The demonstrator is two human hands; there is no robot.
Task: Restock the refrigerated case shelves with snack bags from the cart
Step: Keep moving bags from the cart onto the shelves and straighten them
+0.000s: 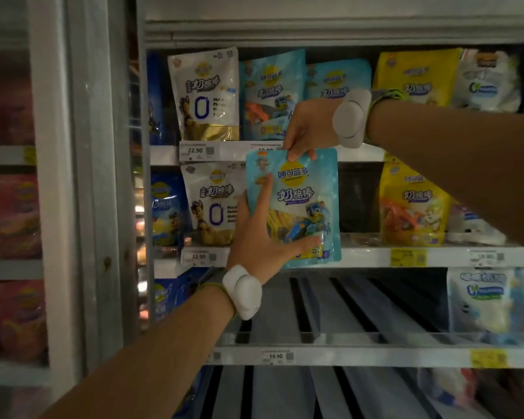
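The left hand (259, 234) was spread wide against the lower left of a light-blue glossy plastic snack bag with a yellow round logo and a cartoon dog (297, 207), index finger lying up its face, the other fingers reaching across its bottom part, thumb at its left edge. The right hand (307, 128) came down from above and pinched the bag's top edge between thumb and curled fingers. Each wrist carried a white rounded band device. The bag stood upright in front of the middle shelf's white front rail (369, 257), before a dark gap in the row. Just left of it on that shelf stood a white and gold snack bag with a large blue zero (209, 207); to the right stood a yellow snack bag with an orange cartoon vehicle (412, 207). The upper shelf (164, 155) held white, blue and yellow bags. Below, a slatted grey shelf (330, 313) lay mostly bare, with pale white-blue bags (481, 300) at its right end and a price tag reading 19.90 (275, 356) on its rail.
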